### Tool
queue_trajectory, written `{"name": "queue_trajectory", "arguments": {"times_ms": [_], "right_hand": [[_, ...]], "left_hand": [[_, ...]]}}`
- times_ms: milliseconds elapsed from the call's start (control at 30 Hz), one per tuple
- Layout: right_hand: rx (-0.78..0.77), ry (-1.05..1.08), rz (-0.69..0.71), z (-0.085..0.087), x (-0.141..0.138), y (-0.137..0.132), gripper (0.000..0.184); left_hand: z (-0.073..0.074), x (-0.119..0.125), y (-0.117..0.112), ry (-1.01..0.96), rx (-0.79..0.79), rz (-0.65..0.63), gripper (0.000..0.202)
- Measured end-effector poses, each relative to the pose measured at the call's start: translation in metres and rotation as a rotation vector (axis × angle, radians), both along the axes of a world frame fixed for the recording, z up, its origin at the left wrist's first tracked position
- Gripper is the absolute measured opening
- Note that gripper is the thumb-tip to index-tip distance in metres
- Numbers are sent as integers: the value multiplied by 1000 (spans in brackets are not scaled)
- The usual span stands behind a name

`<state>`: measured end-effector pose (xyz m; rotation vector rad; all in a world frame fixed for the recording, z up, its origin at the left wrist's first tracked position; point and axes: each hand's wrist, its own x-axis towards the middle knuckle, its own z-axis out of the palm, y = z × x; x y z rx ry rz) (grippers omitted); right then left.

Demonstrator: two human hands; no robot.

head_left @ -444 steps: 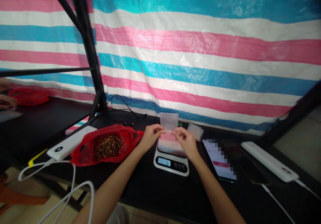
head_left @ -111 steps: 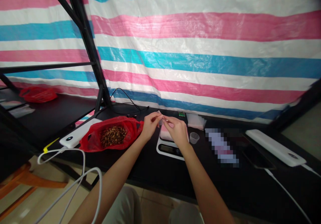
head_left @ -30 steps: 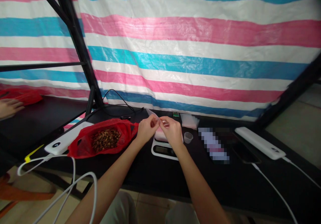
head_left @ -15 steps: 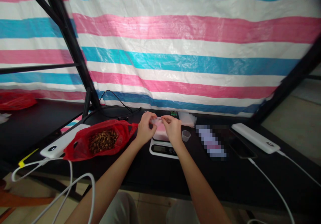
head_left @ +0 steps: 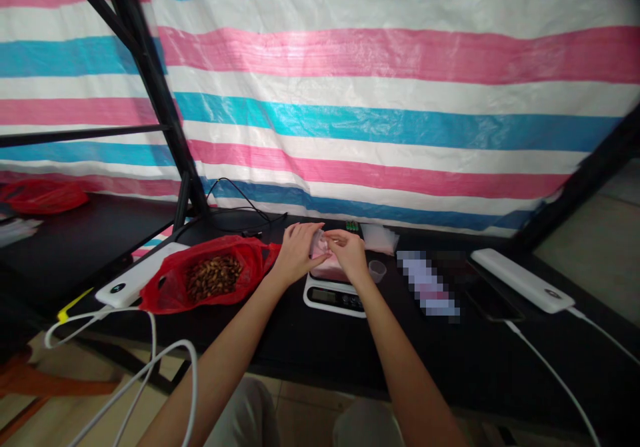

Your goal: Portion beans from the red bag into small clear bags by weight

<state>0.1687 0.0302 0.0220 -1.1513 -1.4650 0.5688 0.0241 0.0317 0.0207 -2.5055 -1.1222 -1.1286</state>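
Above a small white digital scale [head_left: 310,293], both hands meet at a small clear plastic bag [head_left: 319,241]. My left hand [head_left: 299,250] has its fingers along the bag's left side, with the thumb underneath toward the right. Pinched at the bag's upper right edge are the fingertips of my right hand [head_left: 350,252]. The hands partly hide the bag, and what it contains cannot be made out. A small clear plastic cup [head_left: 377,271] stands beside the right wrist. To the left, a red plastic bag [head_left: 255,267] lies open around many brown seed- or nut-like pieces [head_left: 213,277].
Flat clear bags [head_left: 380,239] and green batteries [head_left: 352,225] lie behind the hands. On the right are a blurred-screen phone [head_left: 427,283], a dark phone [head_left: 493,300] and a white power bank [head_left: 520,279]. Another white power bank [head_left: 117,291] with a looping cable [head_left: 193,373] is at left.
The left hand has turned from a pinch to straighter fingers along the plastic bag, its thumb lower. The right hand still pinches. The whole view has shifted slightly.
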Motion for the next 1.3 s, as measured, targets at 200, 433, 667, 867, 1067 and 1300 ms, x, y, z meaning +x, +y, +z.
{"name": "queue_trajectory", "arguments": {"times_ms": [200, 433, 667, 867, 1067, 1300], "right_hand": [[-21, 99, 61, -1, -2, 1, 18], [73, -84, -98, 5, -2, -8, 20], [127, -445, -112, 18, -7, -20, 18], [137, -377, -114, 12, -7, -15, 16], [100, -188, -98, 8, -5, -11, 15], [99, -207, -120, 7, -1, -8, 14]], "left_hand": [[4, -3, -2, 61, 39, 18, 63], [1, -2, -1, -20, 14, 65, 56], [-2, -1, 3, -33, -14, 68, 52], [-4, 0, 6, -57, -50, 78, 60], [-3, 1, 5, -69, -110, 63, 57], [-3, 1, 2, -54, -112, 72, 51]]}}
